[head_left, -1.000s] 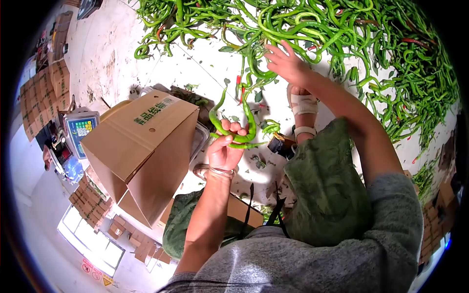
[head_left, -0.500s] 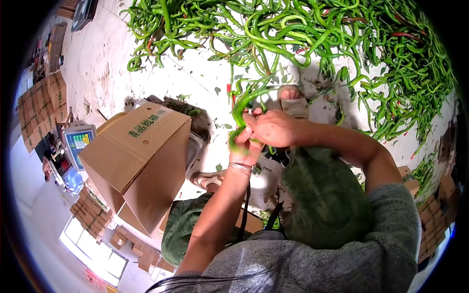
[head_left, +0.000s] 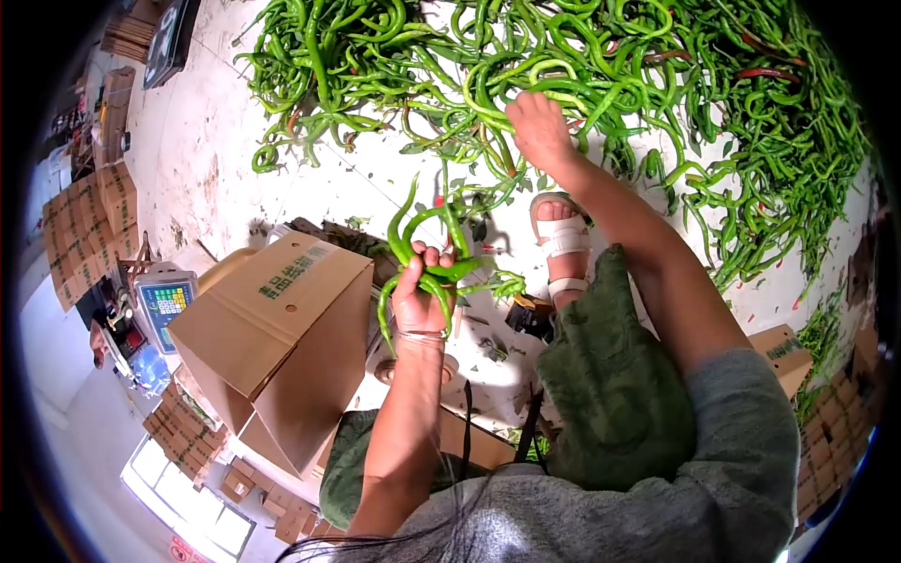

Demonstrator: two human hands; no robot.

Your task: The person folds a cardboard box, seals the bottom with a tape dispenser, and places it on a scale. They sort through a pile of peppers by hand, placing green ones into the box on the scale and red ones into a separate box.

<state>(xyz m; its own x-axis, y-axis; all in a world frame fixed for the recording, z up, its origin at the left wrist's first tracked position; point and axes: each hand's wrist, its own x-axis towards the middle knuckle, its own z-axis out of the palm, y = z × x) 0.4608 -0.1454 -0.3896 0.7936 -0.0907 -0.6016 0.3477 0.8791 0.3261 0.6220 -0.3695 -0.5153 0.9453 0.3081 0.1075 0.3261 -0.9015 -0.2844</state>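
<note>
A small bunch of long, curved green chili peppers [head_left: 453, 272] is in my left hand [head_left: 418, 298], its fingers wrapped round them and the tips sticking out on several sides. My right hand [head_left: 542, 131] is stretched forward to the near edge of a large heap of green chili peppers [head_left: 601, 56]. Its fingers curl downward among the peppers, and the fingertips are hidden, so what they pinch does not show. A few red peppers [head_left: 770, 72] lie mixed into the heap.
To the left stands a cardboard box [head_left: 272, 310] with its flaps out, beside a scale with a keypad [head_left: 167, 305]. My sandalled foot [head_left: 563, 239] is near the heap, with a dark object [head_left: 530, 317] by it. Stacked cartons [head_left: 89, 230] line the left side.
My hands, together on green peppers before, have parted. The left moved slightly left with its bunch; the right reached forward to the heap.
</note>
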